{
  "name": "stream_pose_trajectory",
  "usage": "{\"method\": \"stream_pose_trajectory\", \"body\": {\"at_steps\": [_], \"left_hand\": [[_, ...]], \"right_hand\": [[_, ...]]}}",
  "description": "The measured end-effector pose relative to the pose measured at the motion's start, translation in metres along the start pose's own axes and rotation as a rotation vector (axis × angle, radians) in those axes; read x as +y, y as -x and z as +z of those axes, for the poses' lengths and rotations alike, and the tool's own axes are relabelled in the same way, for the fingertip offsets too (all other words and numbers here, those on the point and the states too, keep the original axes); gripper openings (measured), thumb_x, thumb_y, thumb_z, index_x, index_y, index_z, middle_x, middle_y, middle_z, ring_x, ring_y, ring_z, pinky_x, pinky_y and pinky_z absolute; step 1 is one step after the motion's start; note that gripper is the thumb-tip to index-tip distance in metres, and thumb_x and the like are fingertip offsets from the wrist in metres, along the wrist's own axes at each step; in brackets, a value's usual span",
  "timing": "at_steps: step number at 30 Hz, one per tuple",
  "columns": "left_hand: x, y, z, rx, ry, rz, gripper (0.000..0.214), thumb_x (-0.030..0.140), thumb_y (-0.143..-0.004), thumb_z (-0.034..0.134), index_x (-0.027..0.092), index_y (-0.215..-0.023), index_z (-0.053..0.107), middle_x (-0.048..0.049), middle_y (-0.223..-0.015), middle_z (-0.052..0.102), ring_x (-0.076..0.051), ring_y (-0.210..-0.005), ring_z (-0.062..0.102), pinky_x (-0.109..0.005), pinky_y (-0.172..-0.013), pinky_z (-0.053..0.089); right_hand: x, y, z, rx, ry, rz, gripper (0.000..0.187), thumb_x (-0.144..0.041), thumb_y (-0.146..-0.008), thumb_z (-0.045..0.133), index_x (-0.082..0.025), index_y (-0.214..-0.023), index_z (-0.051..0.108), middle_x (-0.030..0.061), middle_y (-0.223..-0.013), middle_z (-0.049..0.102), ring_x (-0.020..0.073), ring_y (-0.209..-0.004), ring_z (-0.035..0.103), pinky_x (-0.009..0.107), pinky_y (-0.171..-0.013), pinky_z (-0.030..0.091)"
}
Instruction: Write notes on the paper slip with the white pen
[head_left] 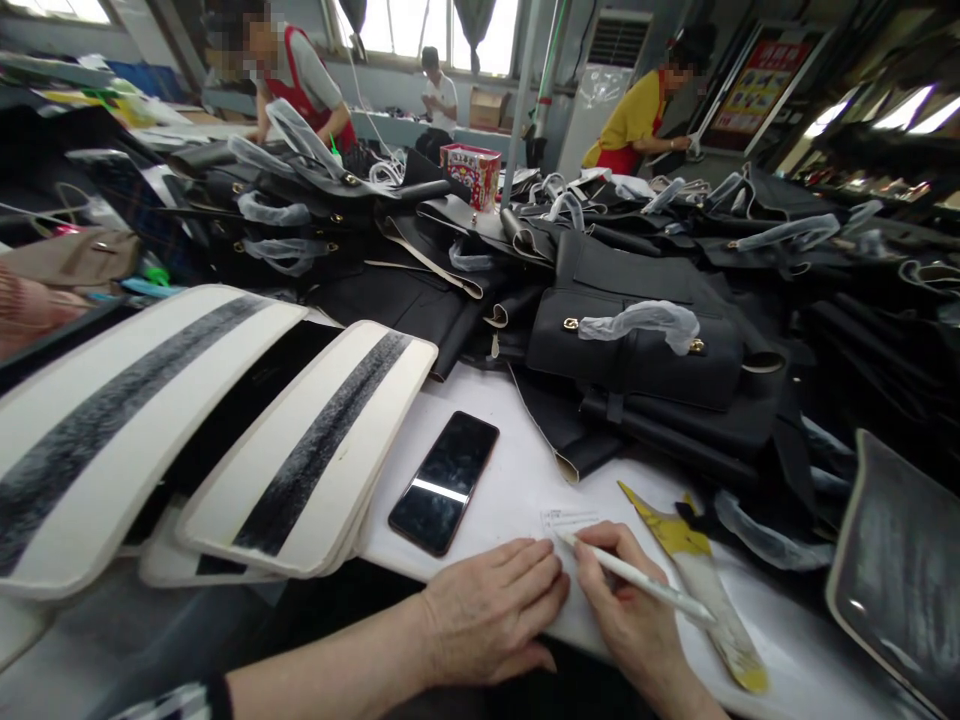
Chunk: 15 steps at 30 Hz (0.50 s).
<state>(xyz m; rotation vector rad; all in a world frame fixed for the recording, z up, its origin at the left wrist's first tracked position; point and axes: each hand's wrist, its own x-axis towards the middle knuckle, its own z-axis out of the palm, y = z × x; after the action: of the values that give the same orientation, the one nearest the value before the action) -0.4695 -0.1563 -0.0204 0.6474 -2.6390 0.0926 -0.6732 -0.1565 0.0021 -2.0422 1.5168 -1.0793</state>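
Observation:
My right hand is closed around a slim white pen. The pen's tip touches a white sheet that bears a few small dark lines of writing. Flat beside it lies my left hand, fingers stretched out and pressing on the white surface. A black smartphone rests face up above my left hand, a bright streak reflected across its screen. To the right of my right hand is a pair of yellow-handled scissors or a similar tool, partly wrapped in pale material.
Cream panels with dark stripes are stacked at the left. Black leather bags with plastic-wrapped handles pile up across the table. A dark panel stands at the right. A red patterned box sits farther back. Several people work behind.

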Motion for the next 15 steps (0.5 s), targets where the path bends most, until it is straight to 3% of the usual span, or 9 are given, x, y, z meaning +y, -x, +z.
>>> {"method": "stream_pose_trajectory", "body": {"at_steps": [15], "left_hand": [[-0.0022, 0.0033, 0.002, 0.082, -0.073, 0.036, 0.059, 0.047, -0.099, 0.038, 0.002, -0.136, 0.048, -0.0154, -0.135, 0.055, -0.026, -0.13, 0.047, -0.035, -0.114, 0.031]], "right_hand": [[-0.0017, 0.0002, 0.004, -0.078, 0.028, -0.071, 0.006, -0.027, -0.096, 0.051, -0.024, -0.093, 0.054, -0.0024, -0.079, 0.06, 0.0124, -0.072, 0.061, 0.023, -0.066, 0.049]]}}
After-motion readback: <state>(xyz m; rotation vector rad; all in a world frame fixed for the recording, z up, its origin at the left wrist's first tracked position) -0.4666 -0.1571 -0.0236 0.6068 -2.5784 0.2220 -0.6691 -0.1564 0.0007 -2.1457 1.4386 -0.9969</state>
